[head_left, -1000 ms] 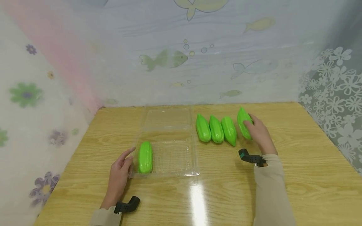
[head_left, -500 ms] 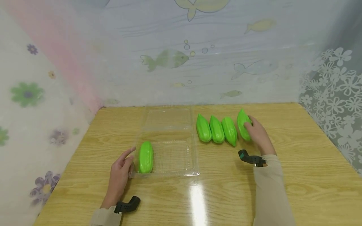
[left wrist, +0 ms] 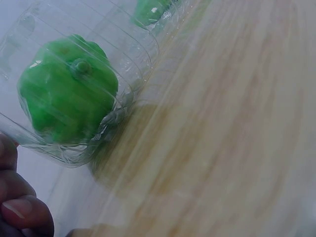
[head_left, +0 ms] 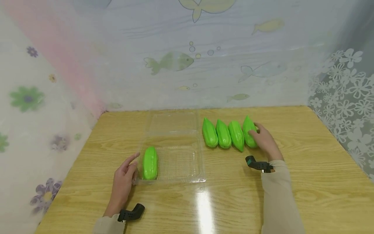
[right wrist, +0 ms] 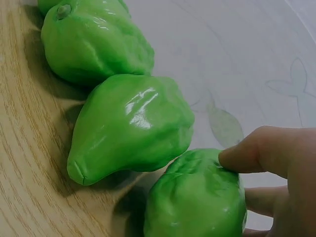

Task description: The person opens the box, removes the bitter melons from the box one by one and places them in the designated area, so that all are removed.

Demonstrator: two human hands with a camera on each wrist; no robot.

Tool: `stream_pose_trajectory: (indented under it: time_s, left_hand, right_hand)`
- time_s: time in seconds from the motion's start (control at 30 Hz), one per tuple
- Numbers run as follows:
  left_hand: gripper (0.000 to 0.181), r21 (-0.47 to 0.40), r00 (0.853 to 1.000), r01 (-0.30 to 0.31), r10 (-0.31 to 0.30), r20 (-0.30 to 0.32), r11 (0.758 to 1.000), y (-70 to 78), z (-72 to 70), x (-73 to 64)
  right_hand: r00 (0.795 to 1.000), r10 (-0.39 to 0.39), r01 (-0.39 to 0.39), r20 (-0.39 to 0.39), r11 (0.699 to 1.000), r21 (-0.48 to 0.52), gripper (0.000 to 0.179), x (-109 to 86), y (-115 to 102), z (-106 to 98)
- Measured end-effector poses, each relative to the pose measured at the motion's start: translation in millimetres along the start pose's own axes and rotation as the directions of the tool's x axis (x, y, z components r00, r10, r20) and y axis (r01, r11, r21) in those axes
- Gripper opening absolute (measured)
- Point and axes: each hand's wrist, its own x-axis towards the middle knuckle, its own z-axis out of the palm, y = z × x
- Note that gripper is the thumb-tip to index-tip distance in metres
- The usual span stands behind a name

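A glossy green ridged gourd, tapered at its far end, lies between the thumb and fingers of my right hand. In the right wrist view the thumb presses the top of this gourd, and the other fingers are behind it. My left hand holds the left edge of an open clear plastic container. Curled fingertips show beside the container's corner in the left wrist view. Inside the container, along its left side, lies another green gourd.
Left of the right hand, three more gourds lie side by side on the wooden table. The container's lid lies folded back toward the fish-patterned wall covering behind the table.
My right hand has moved slightly left and toward me, bringing its gourd close beside the row of three. The left hand and the container have stayed in place.
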Motion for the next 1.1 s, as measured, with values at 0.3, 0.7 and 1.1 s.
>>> stream_pose_trajectory:
  time_s: [0.3, 0.7, 1.1]
  left_hand:
    - [0.032, -0.001, 1.0, 0.02, -0.02, -0.007, 1.0, -1.9, -0.1, -2.0]
    - [0.032, 0.002, 1.0, 0.015, -0.015, -0.012, 1.0, -21.1, -1.9, 6.6]
    - [0.031, -0.008, 0.999, 0.047, -0.047, -0.012, 0.999, -17.4, -1.9, 6.4]
  right_hand:
    - [1.0, 0.001, 0.0, 0.025, 1.0, -0.026, 0.065, 0.5, 5.9, 2.9]
    - [0.999, 0.025, -0.024, 0.026, 0.998, -0.051, 0.071, 2.2, 4.9, -0.1]
    - [1.0, -0.002, 0.002, -0.008, 0.999, -0.049, 0.071, 0.6, 5.6, -3.4]
